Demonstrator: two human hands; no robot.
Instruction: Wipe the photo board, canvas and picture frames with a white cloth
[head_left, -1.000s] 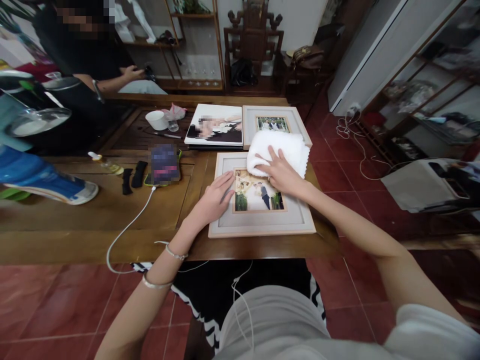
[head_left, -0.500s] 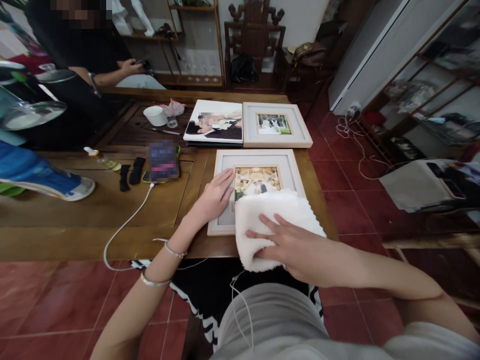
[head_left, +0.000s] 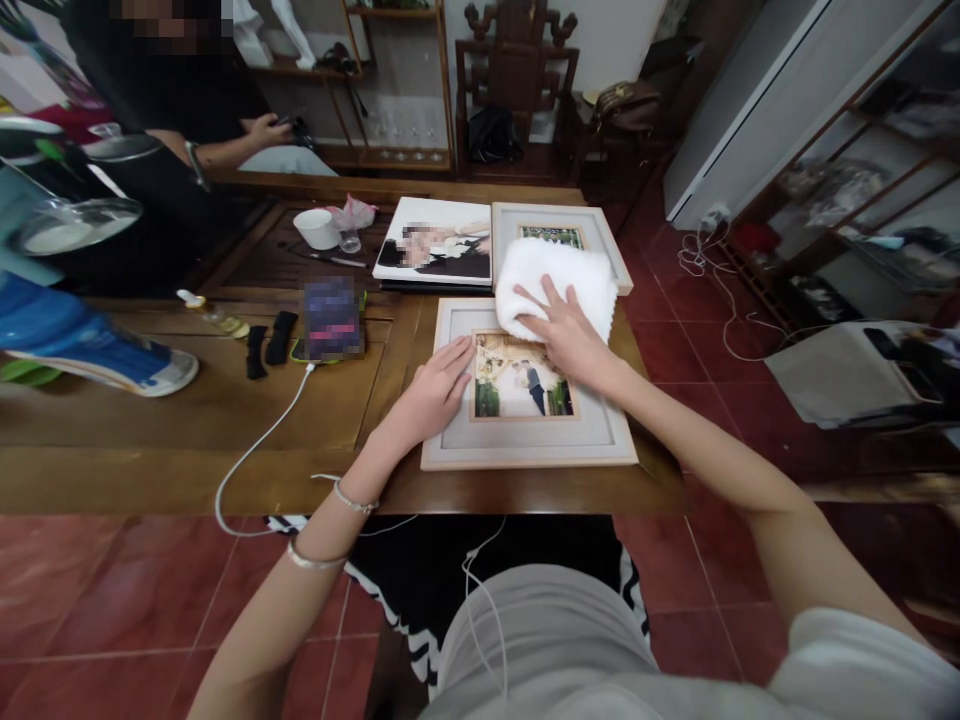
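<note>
A light wooden picture frame (head_left: 529, 457) lies flat near the table's front edge, with a photo of a couple inside its pale mat. My left hand (head_left: 442, 390) rests flat on its left side, fingers stretched out beside the photo. Over the upper right part of the frame, my right hand (head_left: 566, 325) holds a fluffy white cloth (head_left: 555, 275), fingers spread across it. The cloth hides the frame's upper right corner and part of a second picture frame (head_left: 615, 245) just behind. Left of that second frame lies a white-edged photo print (head_left: 442, 240) on a dark stack.
On the wooden table (head_left: 300, 420), a phone-like device (head_left: 330, 320) with a white cable (head_left: 255, 460), two black strips (head_left: 270, 345), a dropper bottle (head_left: 214, 315) and a white cup (head_left: 316, 228) stand leftward. Another person (head_left: 172, 90) sits across. A blue bottle-like object (head_left: 90, 335) lies far left.
My right hand has pushed the white cloth away from me, from the frame's lower right to its upper right, uncovering the photo. My left hand stays on the frame.
</note>
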